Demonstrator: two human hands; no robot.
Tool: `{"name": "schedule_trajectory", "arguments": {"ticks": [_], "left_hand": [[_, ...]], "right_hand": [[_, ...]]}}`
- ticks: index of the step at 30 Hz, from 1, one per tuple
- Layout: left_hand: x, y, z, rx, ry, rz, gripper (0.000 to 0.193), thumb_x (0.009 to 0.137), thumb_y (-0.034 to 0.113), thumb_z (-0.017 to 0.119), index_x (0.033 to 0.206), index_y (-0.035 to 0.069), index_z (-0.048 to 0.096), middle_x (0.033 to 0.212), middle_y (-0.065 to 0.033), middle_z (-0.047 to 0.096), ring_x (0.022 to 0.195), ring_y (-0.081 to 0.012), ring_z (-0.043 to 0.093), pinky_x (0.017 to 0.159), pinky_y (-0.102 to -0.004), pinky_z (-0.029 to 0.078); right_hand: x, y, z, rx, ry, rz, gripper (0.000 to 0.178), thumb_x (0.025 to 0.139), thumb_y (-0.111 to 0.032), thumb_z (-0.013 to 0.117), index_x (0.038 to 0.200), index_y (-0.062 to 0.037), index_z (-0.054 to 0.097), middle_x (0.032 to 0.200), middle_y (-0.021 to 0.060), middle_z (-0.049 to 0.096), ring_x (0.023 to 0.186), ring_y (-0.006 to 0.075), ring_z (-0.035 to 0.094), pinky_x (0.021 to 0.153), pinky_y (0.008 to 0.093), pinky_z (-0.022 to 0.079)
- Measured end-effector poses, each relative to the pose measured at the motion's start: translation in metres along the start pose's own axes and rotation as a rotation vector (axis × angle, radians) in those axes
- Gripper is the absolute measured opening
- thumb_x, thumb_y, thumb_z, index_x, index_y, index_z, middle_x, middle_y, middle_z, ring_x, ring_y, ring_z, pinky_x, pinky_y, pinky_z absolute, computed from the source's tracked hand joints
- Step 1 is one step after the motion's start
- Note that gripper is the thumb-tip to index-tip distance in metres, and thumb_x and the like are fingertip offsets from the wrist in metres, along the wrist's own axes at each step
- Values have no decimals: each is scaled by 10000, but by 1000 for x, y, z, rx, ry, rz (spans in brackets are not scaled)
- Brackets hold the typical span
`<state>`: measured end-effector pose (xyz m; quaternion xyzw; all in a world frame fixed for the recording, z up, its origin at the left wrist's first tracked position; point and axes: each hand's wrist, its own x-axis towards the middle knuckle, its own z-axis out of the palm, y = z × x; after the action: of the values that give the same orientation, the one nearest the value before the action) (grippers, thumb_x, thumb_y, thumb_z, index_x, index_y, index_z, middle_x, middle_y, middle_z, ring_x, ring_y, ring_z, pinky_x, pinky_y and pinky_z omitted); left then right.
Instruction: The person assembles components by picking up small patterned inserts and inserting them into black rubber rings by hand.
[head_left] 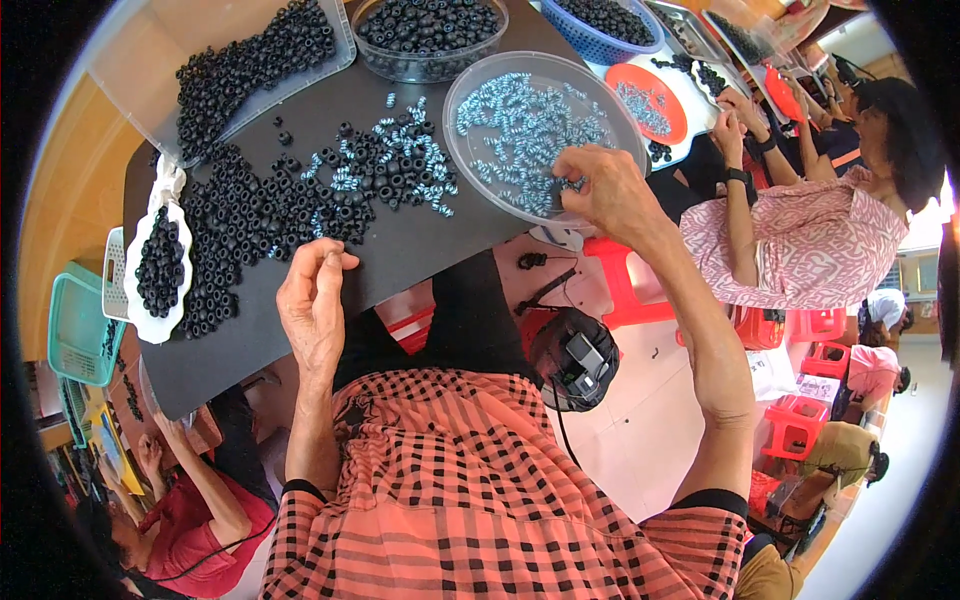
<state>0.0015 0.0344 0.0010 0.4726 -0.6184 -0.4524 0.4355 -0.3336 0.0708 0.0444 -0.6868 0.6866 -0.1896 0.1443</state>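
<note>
My right hand (612,195) reaches over the rim of a round clear tub (625,130) of small bluish metal coil springs (530,130). Its thumb and fingers are pinched together at the springs. Above the near table edge is my left hand (318,300), thumb and fingers closed together; what they hold, if anything, is too small to make out. Beyond it, a heap of black ring-shaped plastic pieces (250,200) spreads over the dark table mat (400,255). Loose springs (430,165) lie among the pieces on the right side of the heap.
More black pieces fill a clear bin (345,40), a round clear bowl (430,75) and a blue basket (655,40). A white scalloped dish (180,270) holds some at the left. A co-worker (800,230) sits at the right, another (215,530) at lower left. Red stools (625,285) stand below.
</note>
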Motion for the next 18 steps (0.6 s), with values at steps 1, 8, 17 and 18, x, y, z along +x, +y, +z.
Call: {"name": "schedule_trajectory", "arguments": {"ticks": [1, 8, 17, 18], "left_hand": [[0, 0, -1, -1, 4, 0, 126, 954, 80, 513, 998, 10, 608, 849, -14, 623, 805, -65, 532, 752, -212, 412], [-1, -1, -1, -42, -13, -9, 124, 950, 73, 509, 994, 6, 604, 846, -13, 622, 797, -61, 535, 728, -205, 414], [0, 0, -1, 1, -21, -21, 125, 945, 92, 514, 980, 11, 602, 832, -21, 634, 780, -61, 549, 693, -203, 423], [0, 1, -2, -8, -17, -38, 125, 944, 95, 515, 978, 12, 602, 830, -24, 637, 777, -61, 551, 692, -201, 424]], "right_hand": [[0, -2, 0, -1, -1, -3, 245, 680, -45, 610, 920, 1, 633, 834, 172, 643, 734, 302, 644, 689, 385, 510], [1, -4, 1, 50, 14, 49, 216, 643, -41, 622, 851, 17, 626, 816, 192, 652, 784, 360, 645, 739, 416, 501], [4, -2, -2, 15, 92, 9, 222, 653, -59, 626, 864, 11, 625, 761, 119, 639, 641, 211, 626, 633, 327, 509], [7, -4, -3, 13, 99, 3, 224, 654, -60, 630, 868, 7, 623, 761, 110, 634, 633, 201, 621, 621, 322, 506]]}}
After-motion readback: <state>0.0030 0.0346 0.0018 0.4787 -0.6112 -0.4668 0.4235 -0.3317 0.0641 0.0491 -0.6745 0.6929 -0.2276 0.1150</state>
